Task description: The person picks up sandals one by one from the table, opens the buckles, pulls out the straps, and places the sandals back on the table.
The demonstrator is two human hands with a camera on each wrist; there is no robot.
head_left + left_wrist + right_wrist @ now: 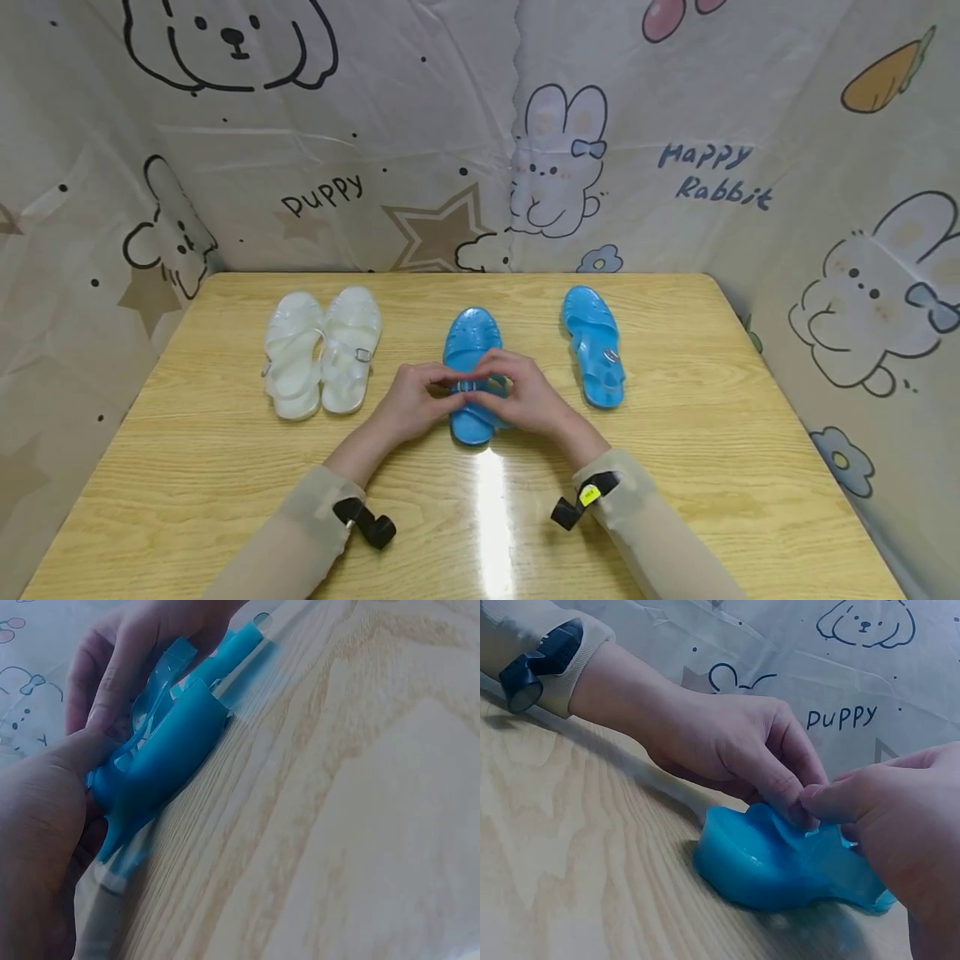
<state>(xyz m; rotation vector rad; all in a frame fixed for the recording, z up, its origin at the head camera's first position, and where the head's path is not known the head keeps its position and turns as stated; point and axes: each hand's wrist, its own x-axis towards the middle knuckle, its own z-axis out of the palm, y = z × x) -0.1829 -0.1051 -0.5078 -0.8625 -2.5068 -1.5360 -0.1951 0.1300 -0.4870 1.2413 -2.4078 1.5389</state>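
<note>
A blue jelly sandal (472, 329) lies sole down on the table, toe pointing to the far side. Both hands meet over its ankle strap, where a small buckle (467, 386) shows between the fingers. From the left side, my left hand (417, 402) pinches the strap at the buckle with thumb and fingers. Opposite it, my right hand (522, 390) pinches the strap, its fingertips right against the left ones. In the right wrist view the blue sandal (757, 862) is seen from its heel side, with the fingertips hiding the buckle.
A second blue sandal (588, 308) lies to the right, its strap with a buckle at the side. On the left stands a pair of clear white sandals (352, 308), side by side. The wooden table (712, 467) ends at a printed cloth backdrop (442, 108).
</note>
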